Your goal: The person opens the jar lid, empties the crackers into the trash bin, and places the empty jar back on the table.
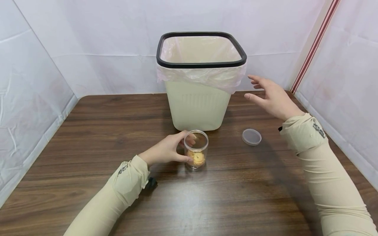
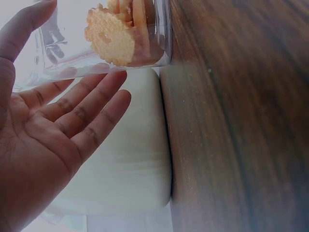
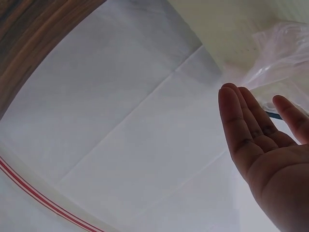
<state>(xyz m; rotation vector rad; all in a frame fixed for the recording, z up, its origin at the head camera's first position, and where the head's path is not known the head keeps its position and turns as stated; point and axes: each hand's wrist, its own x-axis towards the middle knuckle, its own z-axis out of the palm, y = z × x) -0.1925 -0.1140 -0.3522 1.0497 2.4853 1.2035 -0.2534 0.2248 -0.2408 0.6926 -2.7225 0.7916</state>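
Observation:
A clear jar (image 1: 196,149) stands on the wooden table, its mouth uncovered. Round yellow cookies (image 2: 111,38) with scalloped edges lie in its bottom. My left hand (image 1: 165,151) holds the jar from the left, thumb on the near side and fingers reaching round the far side. Up beside the right side of the trash bin (image 1: 198,106), my right hand (image 1: 271,98) hovers in the air with nothing in it. Its fingers are loosely extended, thumb apart. A round translucent lid (image 1: 252,136) lies flat on the table below that hand.
Behind the jar stands the pale bin, with a black rim ring (image 1: 201,66) and a thin pinkish liner bag (image 1: 192,74) folded over its edge. White sheeting (image 1: 112,39) hangs behind and on both sides of the table (image 1: 118,114).

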